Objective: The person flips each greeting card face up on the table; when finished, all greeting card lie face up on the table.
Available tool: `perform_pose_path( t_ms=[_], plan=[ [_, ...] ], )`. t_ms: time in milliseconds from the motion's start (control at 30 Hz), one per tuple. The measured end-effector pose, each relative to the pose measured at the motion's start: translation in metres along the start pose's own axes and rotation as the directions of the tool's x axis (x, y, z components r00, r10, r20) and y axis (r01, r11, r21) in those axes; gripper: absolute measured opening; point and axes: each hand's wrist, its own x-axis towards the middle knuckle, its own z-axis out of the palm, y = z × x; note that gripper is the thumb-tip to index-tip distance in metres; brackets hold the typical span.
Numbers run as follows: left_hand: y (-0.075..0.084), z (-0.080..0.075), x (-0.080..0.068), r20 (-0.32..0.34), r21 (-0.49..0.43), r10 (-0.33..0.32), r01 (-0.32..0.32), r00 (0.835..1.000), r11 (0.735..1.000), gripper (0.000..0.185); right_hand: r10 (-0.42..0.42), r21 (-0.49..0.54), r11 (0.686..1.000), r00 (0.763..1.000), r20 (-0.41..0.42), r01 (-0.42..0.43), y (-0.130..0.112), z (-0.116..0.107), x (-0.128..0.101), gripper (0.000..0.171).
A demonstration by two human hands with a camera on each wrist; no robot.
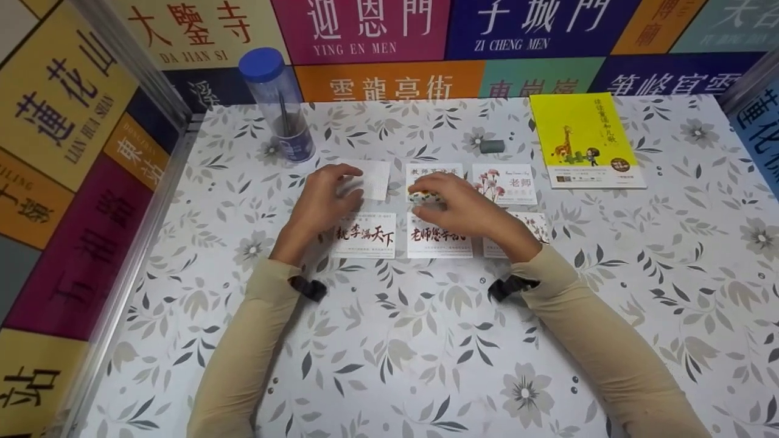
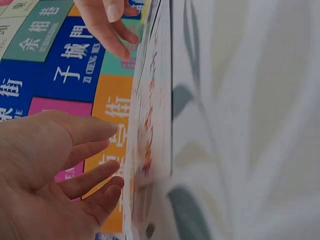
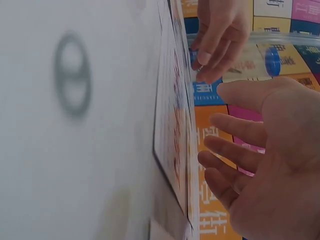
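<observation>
Two rows of three small cards lie on the flowered tabletop. Over the pale upper-left card [image 1: 378, 182] hovers my left hand [image 1: 322, 198], fingers loosely bent and apart from the thumb. My right hand [image 1: 459, 205] is above the upper-middle card [image 1: 426, 171], partly covering it, with nothing in its grasp. Next to that lies the upper-right card [image 1: 518, 187] with pink flowers. Below are the lower-left card [image 1: 365, 238] and lower-middle card [image 1: 438, 244], both with red brush lettering. The right forearm hides much of the lower-right card [image 1: 494, 248]. Both wrist views show spread, relaxed fingers above the table.
A clear tube with a blue lid [image 1: 261, 64] stands at the back left, thin sticks inside. Behind the cards sits a small grey-green cylinder [image 1: 492, 146]. A yellow booklet [image 1: 584, 137] lies at the back right. Lettered panels [image 1: 371, 55] border the table's back and sides.
</observation>
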Motion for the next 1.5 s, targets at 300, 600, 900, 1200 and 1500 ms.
perform_pose_path(
  t_ms=[300,600,900,1200,1500],
  plan=[
    [-0.013,-0.009,-0.002,-0.04,0.005,-0.054,0.054,0.998,0.999,0.036,-0.029,-0.048,0.998,0.998,0.063,0.032,-0.022,0.019,0.027,0.052],
    [-0.014,-0.004,-0.001,-0.02,0.012,-0.076,0.077,0.997,0.997,0.037,0.018,-0.052,0.999,0.993,0.119,-0.012,-0.026,0.027,0.032,0.056],
    [-0.007,-0.004,-0.001,-0.016,0.031,-0.136,0.137,0.991,0.99,0.038,0.016,-0.05,0.999,0.992,0.127,-0.01,-0.023,0.027,0.033,0.055],
    [0.0,-0.005,-0.004,-0.015,0.072,-0.184,0.185,0.983,0.98,0.046,-0.009,-0.08,0.997,0.993,0.117,0.018,-0.024,0.03,0.032,0.053],
    [0.002,-0.007,-0.003,-0.047,-0.049,-0.169,0.166,0.985,0.985,0.045,-0.01,-0.103,0.994,0.995,0.104,0.02,-0.026,0.029,0.029,0.052]
  ],
)
